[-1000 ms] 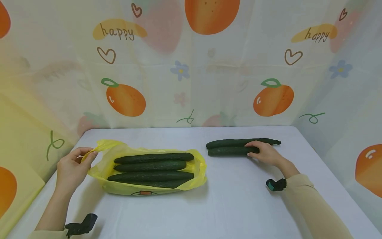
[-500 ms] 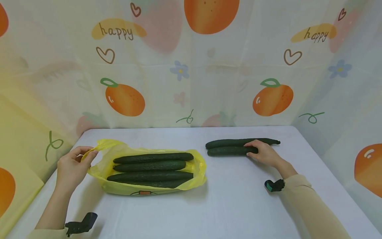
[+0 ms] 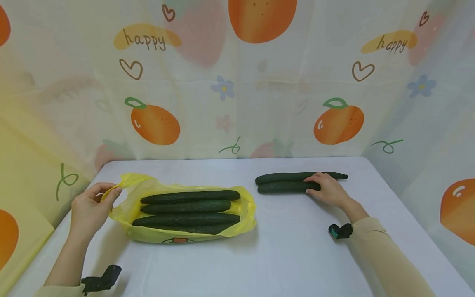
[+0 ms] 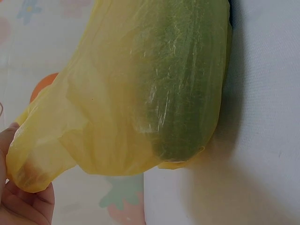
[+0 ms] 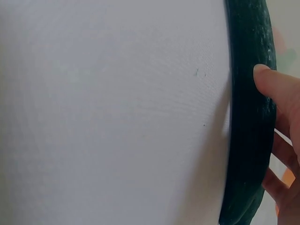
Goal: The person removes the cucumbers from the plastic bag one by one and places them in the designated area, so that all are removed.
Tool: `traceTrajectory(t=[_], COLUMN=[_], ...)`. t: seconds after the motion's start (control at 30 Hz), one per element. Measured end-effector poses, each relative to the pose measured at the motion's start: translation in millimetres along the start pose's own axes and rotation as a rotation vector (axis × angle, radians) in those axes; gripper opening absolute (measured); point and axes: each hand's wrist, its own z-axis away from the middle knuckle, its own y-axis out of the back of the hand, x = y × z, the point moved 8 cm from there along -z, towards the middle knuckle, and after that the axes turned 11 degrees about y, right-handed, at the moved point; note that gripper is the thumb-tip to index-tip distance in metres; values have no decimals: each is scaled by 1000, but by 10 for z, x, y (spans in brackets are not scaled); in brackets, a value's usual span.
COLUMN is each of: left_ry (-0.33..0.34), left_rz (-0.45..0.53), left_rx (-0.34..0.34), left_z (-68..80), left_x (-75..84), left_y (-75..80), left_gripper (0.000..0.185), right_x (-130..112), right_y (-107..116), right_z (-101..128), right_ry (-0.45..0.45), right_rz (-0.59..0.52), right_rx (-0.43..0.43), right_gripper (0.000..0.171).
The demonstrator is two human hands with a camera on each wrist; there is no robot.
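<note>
The left hand pinches the gathered corner of a thin, translucent yellow plastic bag between thumb and fingers, the film drawn out into a strip from the grip. The bag lies with its mouth upward, and four long, dark-green cucumbers rest side by side inside it; the left wrist view shows one blunt end pressed against the film.

The right hand grips the right part of the nearer dark-green cucumber, thumb on one side and curled fingers on the other, spread only as far as its thickness. A longer farther dark-green cucumber lies right alongside it; whether the fingertips touch that one too is hard to say, as the hand covers the spot.

Both loose cucumbers lie on the white cloth-covered table, near its straight back edge, beyond which hangs a pale fruit-printed fabric backdrop. Their left tips roughly line up with the bag's right end, set farther back. A broad stretch of white cloth runs in front of them, and the left hand is near the table's slanting left edge.
</note>
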Motion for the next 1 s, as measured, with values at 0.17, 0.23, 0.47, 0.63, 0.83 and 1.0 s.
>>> traceTrajectory(t=[0.17,0.23,0.47,0.63,0.83,1.0], left_ry=[4,6,10,17,9,4], left_rz=[-5,-6,-4,-7,-6,-8], left_rx=[1,-1,-4,-2,9,11], left_z=[-9,-11,-12,-19,-13,-12], left_x=[-16,-20,-20,-30,-17,-1], left_y=[0,1,0,2,9,6], left_gripper=[25,25,25,25,24,26], right_x=[-12,-17,-6,2,-12,-30], right_y=[15,19,21,45,84,130], right_z=[-7,-11,-7,17,42,35], right_ry=[8,9,4,7,25,29], right_rz=[15,19,11,0,-15,-43], right_rx=[11,16,38,65,84,102], right_gripper=[30,30,31,30,29,31])
